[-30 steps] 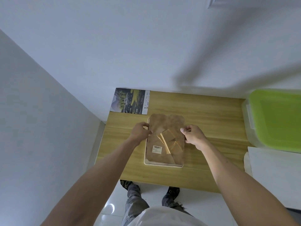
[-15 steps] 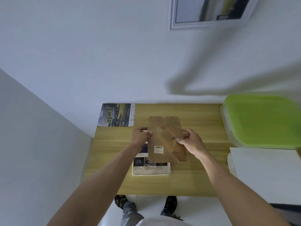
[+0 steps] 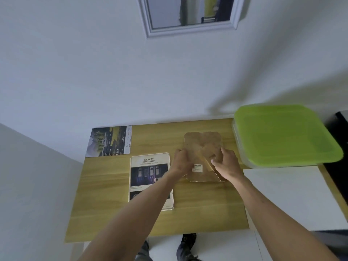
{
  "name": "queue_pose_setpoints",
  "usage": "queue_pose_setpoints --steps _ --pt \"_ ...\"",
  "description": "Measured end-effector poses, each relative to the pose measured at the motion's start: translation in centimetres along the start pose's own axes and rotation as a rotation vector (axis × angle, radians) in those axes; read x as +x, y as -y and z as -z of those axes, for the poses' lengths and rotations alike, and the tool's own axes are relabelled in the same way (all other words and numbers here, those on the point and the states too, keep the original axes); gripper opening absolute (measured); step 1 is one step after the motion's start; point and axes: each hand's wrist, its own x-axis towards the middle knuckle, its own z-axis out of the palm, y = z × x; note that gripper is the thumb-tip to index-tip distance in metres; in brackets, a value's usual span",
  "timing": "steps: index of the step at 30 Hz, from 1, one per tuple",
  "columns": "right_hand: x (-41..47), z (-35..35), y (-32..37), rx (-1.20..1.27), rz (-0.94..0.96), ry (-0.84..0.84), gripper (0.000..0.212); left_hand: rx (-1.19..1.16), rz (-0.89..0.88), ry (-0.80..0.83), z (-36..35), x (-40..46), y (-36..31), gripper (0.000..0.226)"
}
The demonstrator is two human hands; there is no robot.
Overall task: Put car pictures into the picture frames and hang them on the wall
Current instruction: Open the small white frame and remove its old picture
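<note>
A brown backing board [image 3: 202, 146] with a fold-out stand and a white label is held over the wooden table [image 3: 197, 208]. My left hand [image 3: 181, 162] grips its left edge and my right hand [image 3: 227, 163] grips its right side near the stand. To the left lies a cream picture frame [image 3: 150, 180] face up with a "SAFETY" car picture in it; my left forearm crosses its lower part. A second car picture [image 3: 110, 141] lies at the table's far left corner.
A white-framed picture [image 3: 188, 16] hangs on the wall above. A clear box with a green lid [image 3: 284, 134] stands at the table's right end, with a white sheet or board [image 3: 288, 196] in front of it. My feet show below the table's near edge.
Both hands lifted the backing board off the frame and carried it to the right. The frame with its car picture is now uncovered on the table.
</note>
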Motion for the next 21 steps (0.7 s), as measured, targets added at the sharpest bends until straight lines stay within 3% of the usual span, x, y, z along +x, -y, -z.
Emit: queue_pose_setpoints --steps 7,14,21 --pt "2.1 -0.2 -1.6 -0.143 0.000 -0.030 0.027 0.119 -0.032 0.042 -4.1 3.0 -0.2 0.045" --pt "1.8 -1.5 -2.7 -0.320 0.080 -0.060 0.051 0.341 -0.126 -0.042 -5.9 3.2 -0.4 0.029" --pt "2.3 -1.9 -2.6 -0.317 0.085 -0.128 0.052 0.411 -0.180 0.007 -5.2 3.3 -0.2 0.051"
